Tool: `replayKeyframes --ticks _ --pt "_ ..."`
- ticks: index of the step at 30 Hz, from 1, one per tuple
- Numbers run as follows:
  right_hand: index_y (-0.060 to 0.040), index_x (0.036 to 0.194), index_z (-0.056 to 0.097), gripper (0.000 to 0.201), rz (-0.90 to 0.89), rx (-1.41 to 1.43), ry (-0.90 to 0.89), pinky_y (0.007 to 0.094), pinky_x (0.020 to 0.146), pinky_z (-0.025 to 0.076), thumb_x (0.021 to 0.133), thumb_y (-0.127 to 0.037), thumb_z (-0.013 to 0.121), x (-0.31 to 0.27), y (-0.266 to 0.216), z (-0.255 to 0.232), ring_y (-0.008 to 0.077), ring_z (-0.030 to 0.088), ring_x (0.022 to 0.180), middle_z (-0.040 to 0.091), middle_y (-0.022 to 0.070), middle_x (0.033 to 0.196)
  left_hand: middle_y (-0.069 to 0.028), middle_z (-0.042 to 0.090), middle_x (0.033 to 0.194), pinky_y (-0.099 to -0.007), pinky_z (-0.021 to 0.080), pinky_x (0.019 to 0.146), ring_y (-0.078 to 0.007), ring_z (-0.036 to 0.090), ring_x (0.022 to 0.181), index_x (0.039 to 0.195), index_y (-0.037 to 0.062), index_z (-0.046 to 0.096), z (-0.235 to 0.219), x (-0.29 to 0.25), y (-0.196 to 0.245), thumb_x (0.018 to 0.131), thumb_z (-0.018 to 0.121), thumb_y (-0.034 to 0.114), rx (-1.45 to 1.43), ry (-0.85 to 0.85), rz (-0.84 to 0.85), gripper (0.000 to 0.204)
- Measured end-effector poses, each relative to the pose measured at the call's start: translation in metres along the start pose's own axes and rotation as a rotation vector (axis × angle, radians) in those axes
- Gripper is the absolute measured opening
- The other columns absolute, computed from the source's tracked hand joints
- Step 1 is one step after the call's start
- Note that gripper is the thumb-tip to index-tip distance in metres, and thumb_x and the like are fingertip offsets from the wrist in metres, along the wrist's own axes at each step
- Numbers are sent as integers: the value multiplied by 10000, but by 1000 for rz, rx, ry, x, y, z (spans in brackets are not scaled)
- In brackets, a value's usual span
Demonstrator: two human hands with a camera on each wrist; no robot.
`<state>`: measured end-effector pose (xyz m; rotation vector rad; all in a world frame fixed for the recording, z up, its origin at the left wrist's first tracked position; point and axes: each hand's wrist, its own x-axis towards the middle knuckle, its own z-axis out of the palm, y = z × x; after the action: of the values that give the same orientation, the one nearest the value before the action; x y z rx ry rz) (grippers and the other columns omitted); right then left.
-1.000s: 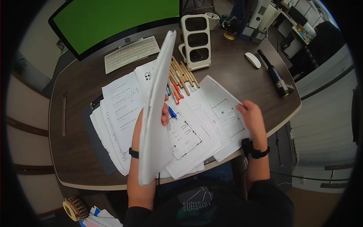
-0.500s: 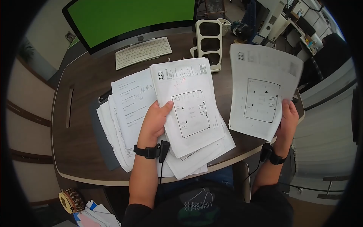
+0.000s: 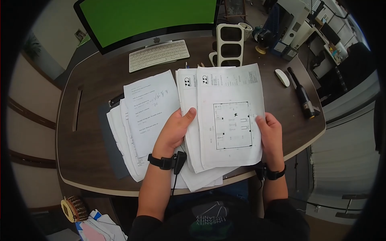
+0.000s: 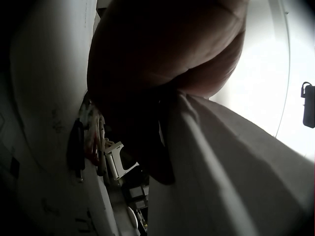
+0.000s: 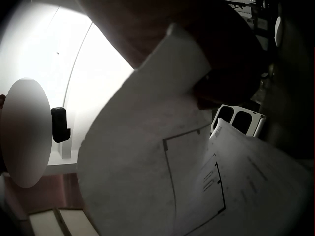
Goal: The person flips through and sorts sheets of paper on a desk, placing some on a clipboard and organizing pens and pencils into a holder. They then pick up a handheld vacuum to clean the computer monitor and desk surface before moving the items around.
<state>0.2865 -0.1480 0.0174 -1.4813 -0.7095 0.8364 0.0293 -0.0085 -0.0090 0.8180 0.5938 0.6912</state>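
In the head view my left hand [image 3: 175, 128] pinches the left edge of a stack of printed sheets [image 3: 190, 140], thumb on top. My right hand [image 3: 271, 134] grips the right edge of a floor plan sheet [image 3: 231, 92], thumb on its face. This sheet overlaps the stack's right part, both raised over the desk. Dark in the left wrist view, the left hand [image 4: 167, 54] has paper [image 4: 211, 172] between thumb and fingers. The right wrist view shows the plan sheet [image 5: 133, 132] curving down from the right hand [image 5: 221, 59].
Other papers [image 3: 150, 116] lie at left on a dark folder [image 3: 113, 160]. Behind are a keyboard [image 3: 159, 55], a monitor [image 3: 148, 20] and a white three-slot holder [image 3: 230, 45]. A mouse [image 3: 282, 78] and a black cylindrical device [image 3: 303, 96] lie at right. Pens are mostly hidden behind the raised sheets.
The left hand's stack turned from edge-on to face up. My right hand lifted the plan sheet off the desk, swung it out to the right, then brought it left over the stack.
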Motion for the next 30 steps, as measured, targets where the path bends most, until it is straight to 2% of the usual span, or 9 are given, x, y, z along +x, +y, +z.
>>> replayKeyframes --ticks 7,13,16,22,25,28,30 --pt "78 1136 630 221 17 -19 -67 234 750 526 1008 -97 589 -5 -2 24 84 642 826 709 74 969 -197 592 1338 -351 497 1011 -255 599 1210 1410 -74 424 4 -3 5 878 771 420 65 -45 14 804" --pt "75 1132 633 213 -5 -54 -83 233 758 522 1005 -92 594 -8 -1 26 80 637 836 709 65 972 -196 593 1342 -354 498 1010 -256 599 1212 1412 -73 424 5 -5 8 874 782 395 60 -40 7 798" --pt "67 1133 638 210 -41 -102 -87 230 760 517 1003 -93 599 -6 2 23 78 631 836 708 57 972 -221 596 1314 -368 547 967 -274 640 1162 1408 -87 405 5 -5 7 951 711 273 47 -24 19 657" --pt "58 1133 644 224 -99 -216 -81 244 762 511 987 -111 629 -4 2 22 81 616 832 704 56 947 -220 593 1318 -376 559 961 -277 655 1137 1409 -82 409 2 -3 4 987 622 120 34 -7 1 515" --pt "56 1157 632 254 -70 -247 -101 253 772 509 982 -128 638 -2 3 22 91 613 860 699 61 961 -212 590 1328 -380 551 972 -273 647 1150 1412 -74 416 2 -3 3 991 587 79 -8 11 -5 479" --pt "57 1194 616 286 -153 -387 2 263 792 516 983 -135 635 6 17 19 105 619 902 699 74 998 -201 589 1334 -385 538 993 -271 635 1169 1417 -66 418 -1 -2 0 995 571 71 -23 13 17 469" --pt "56 1210 609 303 -176 -319 12 268 799 521 987 -148 637 8 15 22 104 619 935 698 82 1039 -195 589 1337 -387 527 1005 -270 627 1182 1421 -63 418 -1 -2 0 999 567 78 -46 -11 22 469"
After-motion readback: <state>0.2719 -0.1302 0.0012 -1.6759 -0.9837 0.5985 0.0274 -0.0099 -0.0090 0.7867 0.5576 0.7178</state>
